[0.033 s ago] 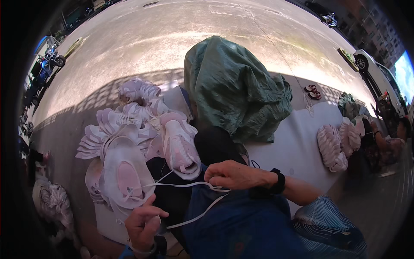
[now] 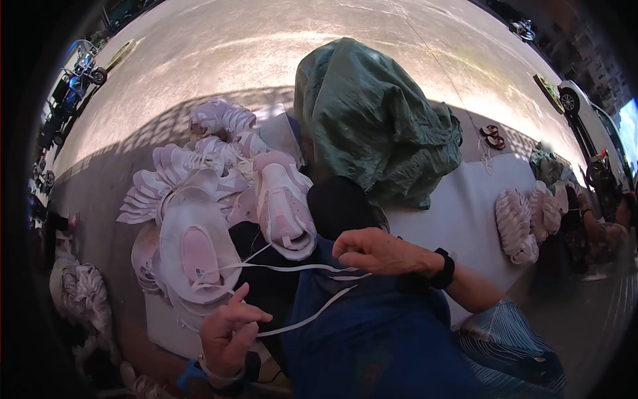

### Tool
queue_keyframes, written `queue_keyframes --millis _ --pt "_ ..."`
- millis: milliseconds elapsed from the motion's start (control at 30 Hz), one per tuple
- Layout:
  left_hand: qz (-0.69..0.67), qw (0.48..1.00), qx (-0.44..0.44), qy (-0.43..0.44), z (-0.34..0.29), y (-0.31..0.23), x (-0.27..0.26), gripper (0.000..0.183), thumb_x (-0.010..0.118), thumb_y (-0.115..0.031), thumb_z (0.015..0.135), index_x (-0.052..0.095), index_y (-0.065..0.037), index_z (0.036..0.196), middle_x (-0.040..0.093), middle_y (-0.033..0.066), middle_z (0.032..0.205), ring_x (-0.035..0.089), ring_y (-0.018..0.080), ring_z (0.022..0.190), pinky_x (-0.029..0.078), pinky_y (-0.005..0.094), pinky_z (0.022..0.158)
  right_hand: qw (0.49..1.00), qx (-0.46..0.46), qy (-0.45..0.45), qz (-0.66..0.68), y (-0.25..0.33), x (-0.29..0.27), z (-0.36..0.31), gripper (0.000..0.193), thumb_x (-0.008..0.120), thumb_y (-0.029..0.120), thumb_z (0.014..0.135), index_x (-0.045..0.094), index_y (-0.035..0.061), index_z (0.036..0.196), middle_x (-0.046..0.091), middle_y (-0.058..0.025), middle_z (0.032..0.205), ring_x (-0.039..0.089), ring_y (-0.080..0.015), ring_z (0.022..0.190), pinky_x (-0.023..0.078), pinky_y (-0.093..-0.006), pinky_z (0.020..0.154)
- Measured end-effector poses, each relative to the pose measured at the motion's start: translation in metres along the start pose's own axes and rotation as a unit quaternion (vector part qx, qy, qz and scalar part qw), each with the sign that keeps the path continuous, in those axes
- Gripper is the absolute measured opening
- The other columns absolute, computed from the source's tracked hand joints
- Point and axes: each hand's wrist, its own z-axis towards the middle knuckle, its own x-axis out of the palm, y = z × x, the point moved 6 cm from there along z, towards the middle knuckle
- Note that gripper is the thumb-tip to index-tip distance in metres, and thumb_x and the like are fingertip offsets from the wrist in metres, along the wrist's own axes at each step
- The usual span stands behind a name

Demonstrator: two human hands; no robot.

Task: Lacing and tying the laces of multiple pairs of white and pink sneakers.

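My left hand (image 2: 232, 329) is closed around a white shoelace (image 2: 306, 326), with one finger stretched up. From there the lace trails right across my blue apron and ends loose. My right hand (image 2: 382, 251) is curled shut above another length of white lace; what its fingers hold, if anything, is hidden. A pink and white shoe upper (image 2: 284, 206) rests by my dark-clad knee, toe away from me. Left of it lies a larger pale shoe piece (image 2: 179, 229) with a pink oval inside, and lace strands run from it toward my hands.
Stacked pale shoe uppers (image 2: 179, 166) spread beyond at the left. A large green sack (image 2: 379, 126) stands ahead. More uppers (image 2: 515, 226) lie on a pale sheet (image 2: 452, 199) at right, near another person (image 2: 605, 233). Sandals (image 2: 492, 137) sit on the ground.
My view has shifted slightly. My right hand has moved up and right relative to the laces, and a loose lace end now shows below it. The left hand keeps its hold.
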Motion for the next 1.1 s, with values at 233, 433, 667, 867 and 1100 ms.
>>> queue_keyframes --millis 233,433,667,867,1100 --pt "0.098 0.968 -0.23 -0.01 -0.062 0.09 0.008 0.013 0.059 -0.001 0.083 0.061 0.0 0.096 0.058 -0.0005 0.068 0.05 0.0054 0.062 0.04 0.0351 0.096 0.985 0.094 -0.034 -0.143 -0.082 -0.027 -0.001 0.015 0.055 0.014 0.079 0.059 -0.0001 0.082 0.056 -0.0115 0.062 0.055 -0.0236 0.058 0.043 -0.0356 0.056" --pt "0.087 0.951 -0.297 0.019 -0.084 0.108 0.008 0.015 0.056 -0.002 0.087 0.058 0.002 0.101 0.063 0.0056 0.08 0.058 0.0081 0.073 0.044 0.0209 0.069 0.963 0.11 -0.068 -0.238 -0.099 -0.045 -0.015 0.018 0.055 0.017 0.081 0.06 -0.0001 0.084 0.059 -0.0156 0.066 0.057 -0.0311 0.062 0.045 -0.0384 0.06" --pt "-0.046 0.943 -0.273 -0.187 -0.098 0.111 -0.03 0.016 0.05 -0.01 0.093 0.055 0.001 0.104 0.059 0.0058 0.071 0.056 0.0096 0.067 0.049 0.027 0.073 0.954 -0.116 -0.184 -0.206 -0.059 -0.031 -0.014 0.015 0.064 0.008 0.078 0.062 0.0024 0.091 0.057 -0.0104 0.085 0.057 -0.0249 0.076 0.046 -0.0327 0.066" --pt "-0.22 0.93 -0.203 -0.214 -0.085 0.11 -0.029 0.015 0.049 -0.011 0.095 0.055 -0.001 0.103 0.058 0.0055 0.073 0.056 0.0099 0.069 0.051 0.0339 0.082 0.949 -0.139 -0.051 -0.28 -0.056 0.004 -0.022 0.014 0.067 0.008 0.076 0.064 0.0054 0.089 0.055 -0.0076 0.087 0.058 -0.0255 0.075 0.048 -0.0357 0.065" --pt "0.35 0.912 -0.042 -0.209 -0.077 0.077 -0.018 0.02 0.066 0.0 0.074 0.063 -0.003 0.093 0.058 0.0104 0.096 0.055 0.0272 0.086 0.043 0.0337 0.077 0.935 -0.12 -0.004 -0.334 -0.058 0.017 -0.011 0.01 0.065 0.009 0.078 0.06 0.0053 0.086 0.049 -0.0089 0.083 0.057 -0.0287 0.073 0.047 -0.0389 0.063"
